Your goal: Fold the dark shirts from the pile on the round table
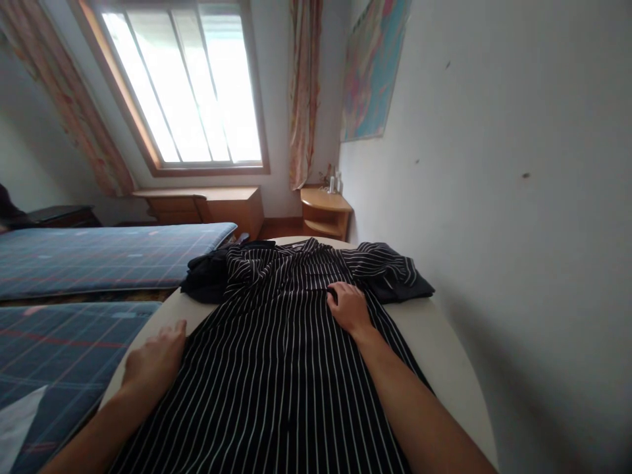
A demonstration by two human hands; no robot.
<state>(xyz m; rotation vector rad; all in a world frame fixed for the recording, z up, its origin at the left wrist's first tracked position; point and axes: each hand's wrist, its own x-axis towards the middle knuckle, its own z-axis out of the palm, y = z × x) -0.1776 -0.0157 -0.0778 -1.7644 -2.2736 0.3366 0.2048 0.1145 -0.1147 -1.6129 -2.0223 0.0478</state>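
A long black dress (281, 355) with thin white stripes lies spread on a pale round-edged table (459, 355), its neckline at the far end and its short sleeves out to the sides. My right hand (349, 306) rests on the upper right part of the dress, fingers lightly bent, thumb apart, gripping nothing that I can see. Beside the dress's left edge, over the table rim, is my left hand (157, 355). It is somewhat blurred, with its fingers loosely extended and nothing visible in them.
Dark folded clothes lie at the table's far left (202, 273) and under the right sleeve (415, 286). Two beds with blue checked covers (99, 257) stand to the left. A white wall (533, 263) runs along the right. A wooden desk (232, 194) and corner shelf (326, 201) stand beyond.
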